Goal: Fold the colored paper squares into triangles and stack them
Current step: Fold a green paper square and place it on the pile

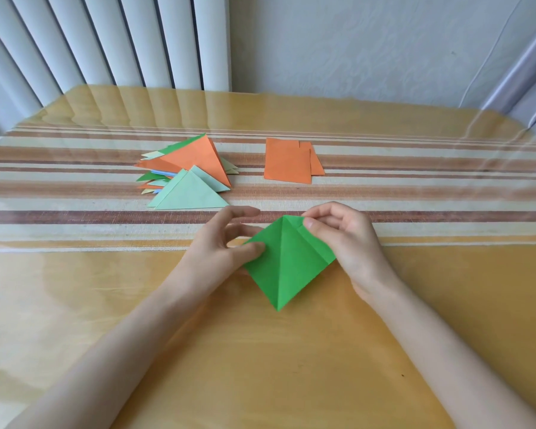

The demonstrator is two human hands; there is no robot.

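Observation:
A bright green paper square lies as a diamond at the table's middle, with a crease down its centre. My right hand pinches its upper right corner, which is lifted and partly folded. My left hand holds the paper's left corner, thumb on top, with the other fingers spread above it. Behind, a stack of folded triangles shows orange, pale green, blue and yellow sheets; a pale green triangle lies in front of it. To the right lie flat orange squares.
The table is yellow-brown under a glossy cover, with a striped runner across it. White vertical blinds and a pale wall stand behind the far edge.

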